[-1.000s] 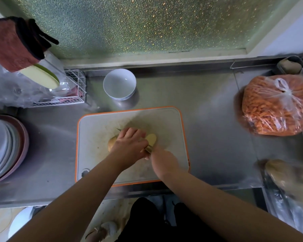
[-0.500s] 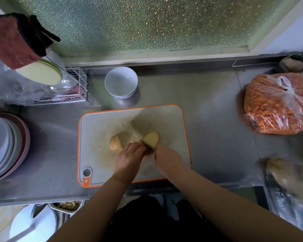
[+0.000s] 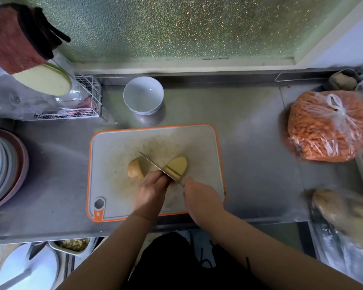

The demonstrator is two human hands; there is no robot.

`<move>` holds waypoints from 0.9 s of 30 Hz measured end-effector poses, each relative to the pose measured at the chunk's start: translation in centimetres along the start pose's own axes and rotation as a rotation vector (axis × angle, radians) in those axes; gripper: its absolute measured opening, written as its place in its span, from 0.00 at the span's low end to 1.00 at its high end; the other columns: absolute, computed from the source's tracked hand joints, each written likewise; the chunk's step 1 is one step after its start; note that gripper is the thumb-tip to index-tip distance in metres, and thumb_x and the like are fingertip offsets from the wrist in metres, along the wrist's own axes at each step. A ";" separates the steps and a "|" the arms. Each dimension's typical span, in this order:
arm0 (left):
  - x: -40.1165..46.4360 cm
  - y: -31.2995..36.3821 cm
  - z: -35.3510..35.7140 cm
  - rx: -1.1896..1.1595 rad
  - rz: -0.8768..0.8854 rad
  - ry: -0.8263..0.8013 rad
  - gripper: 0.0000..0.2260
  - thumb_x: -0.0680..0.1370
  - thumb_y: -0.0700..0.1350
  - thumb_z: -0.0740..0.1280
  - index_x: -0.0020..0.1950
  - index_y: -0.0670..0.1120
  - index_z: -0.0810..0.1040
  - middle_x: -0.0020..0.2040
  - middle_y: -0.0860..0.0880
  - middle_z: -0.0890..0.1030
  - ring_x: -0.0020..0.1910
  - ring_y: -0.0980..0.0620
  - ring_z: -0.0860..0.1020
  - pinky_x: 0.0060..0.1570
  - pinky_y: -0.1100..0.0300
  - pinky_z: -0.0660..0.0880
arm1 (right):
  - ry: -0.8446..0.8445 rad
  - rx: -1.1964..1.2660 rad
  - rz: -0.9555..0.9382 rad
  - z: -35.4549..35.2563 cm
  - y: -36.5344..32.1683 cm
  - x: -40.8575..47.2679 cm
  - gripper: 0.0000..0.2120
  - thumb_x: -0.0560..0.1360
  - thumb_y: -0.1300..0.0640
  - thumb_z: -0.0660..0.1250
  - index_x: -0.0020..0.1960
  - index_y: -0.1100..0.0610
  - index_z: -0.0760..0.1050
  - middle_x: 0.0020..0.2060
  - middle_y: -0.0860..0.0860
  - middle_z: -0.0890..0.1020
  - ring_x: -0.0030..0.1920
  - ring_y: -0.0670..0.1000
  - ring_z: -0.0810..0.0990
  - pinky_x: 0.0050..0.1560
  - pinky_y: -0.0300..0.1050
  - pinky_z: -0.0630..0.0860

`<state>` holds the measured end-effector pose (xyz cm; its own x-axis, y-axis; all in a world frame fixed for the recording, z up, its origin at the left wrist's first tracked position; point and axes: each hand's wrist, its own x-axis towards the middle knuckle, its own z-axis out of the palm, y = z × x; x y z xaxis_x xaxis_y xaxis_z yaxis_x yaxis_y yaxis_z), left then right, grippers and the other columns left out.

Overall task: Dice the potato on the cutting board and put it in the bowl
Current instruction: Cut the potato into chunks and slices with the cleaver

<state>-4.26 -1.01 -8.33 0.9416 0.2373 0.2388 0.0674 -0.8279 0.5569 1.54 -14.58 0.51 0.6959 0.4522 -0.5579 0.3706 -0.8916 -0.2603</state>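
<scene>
Two potato halves lie on the grey, orange-rimmed cutting board [image 3: 117,143]. The left half [image 3: 135,168] rests alone, skin side showing. The right half [image 3: 176,165] lies cut face up, with a knife [image 3: 153,163] slicing into its near end. My right hand [image 3: 199,195] grips the knife handle. My left hand [image 3: 152,190] has its curled fingertips at the near end of the right half, beside the blade. An empty white bowl [image 3: 143,95] stands on the steel counter just behind the board.
A bag of orange carrot pieces [image 3: 325,126] sits at the right. Stacked plates [image 3: 2,166] stand at the left edge, a wire rack [image 3: 86,97] with a plastic bag behind them. Another bag [image 3: 348,214] lies at the front right.
The potato went from whole under my left hand to two separated halves. My left hand moved back toward me, and the knife now cuts into the right half.
</scene>
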 end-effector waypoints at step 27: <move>0.9 -0.5 -1.4 0.383 0.123 -0.071 0.22 0.66 0.58 0.74 0.53 0.49 0.73 0.52 0.45 0.74 0.44 0.42 0.74 0.46 0.48 0.74 | -0.057 -0.046 -0.046 1.4 0.2 3.6 0.13 0.81 0.60 0.53 0.65 0.61 0.65 0.58 0.58 0.76 0.58 0.57 0.77 0.56 0.47 0.72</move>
<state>-3.89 0.36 -7.23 0.9698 0.1002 0.2226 0.0581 -0.9805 0.1880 3.22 -13.21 -2.69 0.6422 0.4891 -0.5902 0.4300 -0.8673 -0.2509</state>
